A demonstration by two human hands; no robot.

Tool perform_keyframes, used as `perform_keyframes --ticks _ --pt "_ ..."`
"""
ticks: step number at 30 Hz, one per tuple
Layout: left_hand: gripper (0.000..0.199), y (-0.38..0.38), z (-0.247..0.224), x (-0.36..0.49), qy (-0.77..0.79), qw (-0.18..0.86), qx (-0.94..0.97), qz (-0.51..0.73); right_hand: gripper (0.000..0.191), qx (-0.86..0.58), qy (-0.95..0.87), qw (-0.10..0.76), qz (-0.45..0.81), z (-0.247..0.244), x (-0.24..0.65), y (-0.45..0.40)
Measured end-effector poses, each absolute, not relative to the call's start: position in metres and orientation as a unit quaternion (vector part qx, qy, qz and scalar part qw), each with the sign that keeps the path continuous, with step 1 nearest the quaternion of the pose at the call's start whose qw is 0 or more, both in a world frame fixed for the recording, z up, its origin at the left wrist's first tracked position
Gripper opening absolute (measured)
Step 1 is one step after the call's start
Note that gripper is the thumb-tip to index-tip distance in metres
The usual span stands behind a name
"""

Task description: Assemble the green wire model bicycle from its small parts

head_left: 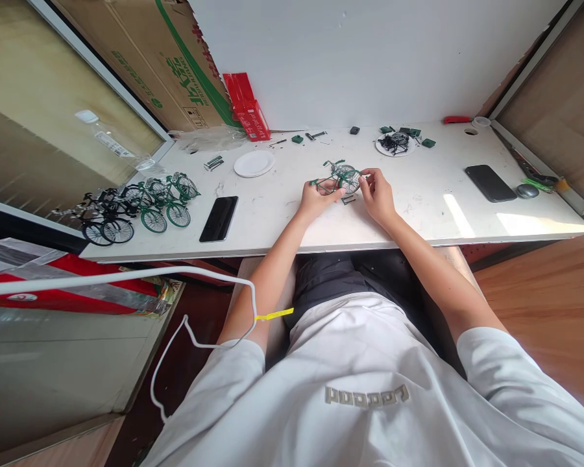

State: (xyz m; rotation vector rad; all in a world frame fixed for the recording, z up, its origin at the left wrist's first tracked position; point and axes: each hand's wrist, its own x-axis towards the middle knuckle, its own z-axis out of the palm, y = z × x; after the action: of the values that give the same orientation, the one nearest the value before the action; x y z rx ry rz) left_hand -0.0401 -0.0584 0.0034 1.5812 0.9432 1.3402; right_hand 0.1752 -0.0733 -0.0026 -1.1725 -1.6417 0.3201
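Note:
A small green model bicycle (343, 176) is held up between my two hands over the white table (292, 224). The fingers of my left hand (316, 200) are closed on its frame from the left. At the wheel on the right side, my right hand (377, 194) pinches the rim with thumb and fingertips. Just below the bicycle, a small dark part (348, 201) lies on the tabletop between the hands.
Finished-looking bicycles (153, 204) stand at the left, beside a phone (219, 219). A white plate (254, 164) lies behind it. A second plate (382, 150) holds black parts at back right. Another phone (490, 183) is right. A white cable (126, 275) hangs in front.

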Motion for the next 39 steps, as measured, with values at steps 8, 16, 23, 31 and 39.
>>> perform_keyframes --ticks 8,16,23,31,39 --pt "0.043 -0.056 0.001 -0.041 0.39 0.402 0.612 0.558 0.067 -0.473 -0.725 0.483 0.135 0.003 0.174 -0.082" --pt "0.037 -0.057 -0.001 -0.038 0.402 0.409 0.61 0.547 0.052 -0.48 -0.733 0.472 0.1 -0.001 0.176 -0.078" --pt "0.032 -0.052 -0.011 -0.038 0.393 0.39 0.632 0.542 0.054 -0.503 -0.744 0.426 0.112 -0.006 0.175 -0.074" --pt "0.028 -0.051 -0.013 -0.038 0.406 0.382 0.63 0.54 0.069 -0.508 -0.747 0.409 0.126 -0.007 0.176 -0.074" --pt "0.025 -0.054 -0.011 -0.038 0.422 0.352 0.642 0.535 0.034 -0.524 -0.74 0.402 0.127 -0.002 0.175 -0.079"
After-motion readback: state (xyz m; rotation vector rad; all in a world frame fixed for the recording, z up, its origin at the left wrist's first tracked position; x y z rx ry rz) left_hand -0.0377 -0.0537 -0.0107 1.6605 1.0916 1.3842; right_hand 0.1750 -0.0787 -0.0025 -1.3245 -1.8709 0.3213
